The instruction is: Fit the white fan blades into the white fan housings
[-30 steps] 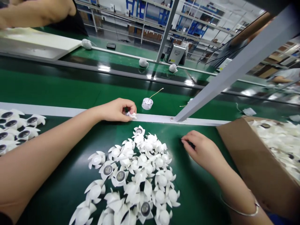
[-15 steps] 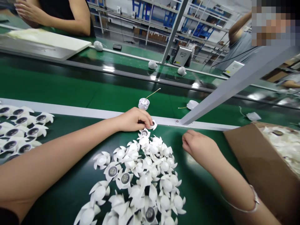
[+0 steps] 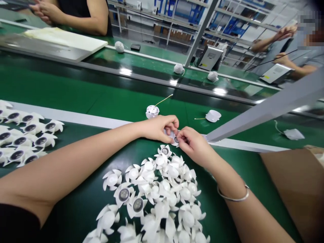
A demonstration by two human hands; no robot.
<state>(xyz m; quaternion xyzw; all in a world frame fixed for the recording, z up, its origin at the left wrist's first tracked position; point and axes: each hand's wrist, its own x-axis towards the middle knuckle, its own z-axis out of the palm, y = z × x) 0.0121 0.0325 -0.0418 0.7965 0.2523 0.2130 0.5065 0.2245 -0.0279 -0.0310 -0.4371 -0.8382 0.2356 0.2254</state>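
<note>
My left hand (image 3: pixel 164 129) has its fingers closed around a small white fan wheel (image 3: pixel 175 139) with a dark round centre, above the far end of a pile. My right hand (image 3: pixel 192 143) meets it there, thumb and fingertips pinched at the right edge of the same wheel. Below both hands a heap of white fan wheels (image 3: pixel 162 194) covers the green table, a few with their metal centres facing up. Just beyond my left hand stands a round white housing (image 3: pixel 152 111) with a yellow wire.
Rows of fan wheels (image 3: pixel 20 140) lie at the left. A cardboard box (image 3: pixel 286 189) stands at the right, below a slanting metal post (image 3: pixel 265 108). White parts lie on the green belt (image 3: pixel 113 104). Two people are across the line.
My right hand has moved left to meet my left hand at the wheel. My left hand has shifted slightly right, lifting the wheel from the pile's far end. The view has shifted.
</note>
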